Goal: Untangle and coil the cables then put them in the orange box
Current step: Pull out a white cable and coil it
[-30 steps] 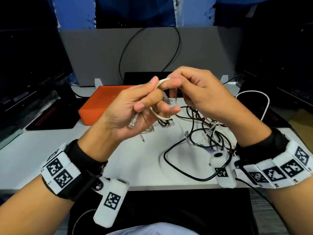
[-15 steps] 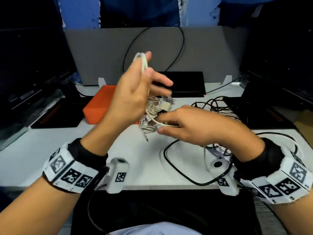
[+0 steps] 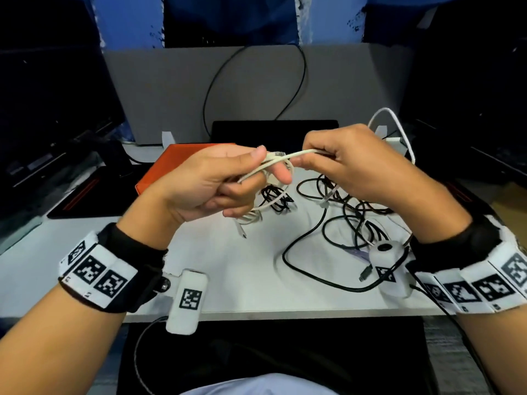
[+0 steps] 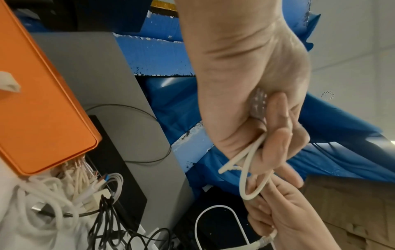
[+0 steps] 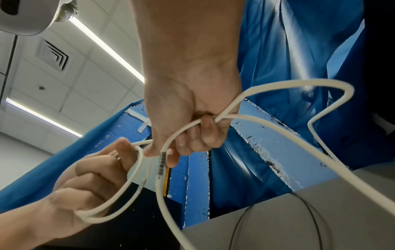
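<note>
Since 0.5 s ago the left hand (image 3: 216,183) has been lowered to meet the right hand (image 3: 356,166); another loop is being laid, so coiling is approx. midway. The white cable (image 3: 288,158), smooth, round, springy, is gripped by both hands above the counter (image 3: 242,269). Orange box (image 3: 182,158), matte, rounded corners, lies behind, closed.

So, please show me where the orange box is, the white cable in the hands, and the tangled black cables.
orange box (image 3: 182,151): head view, bare lid near its far edge.
white cable (image 3: 299,153): head view, strand stretched between both hands.
black cables (image 3: 353,220): head view, loops lying on the table.
</note>
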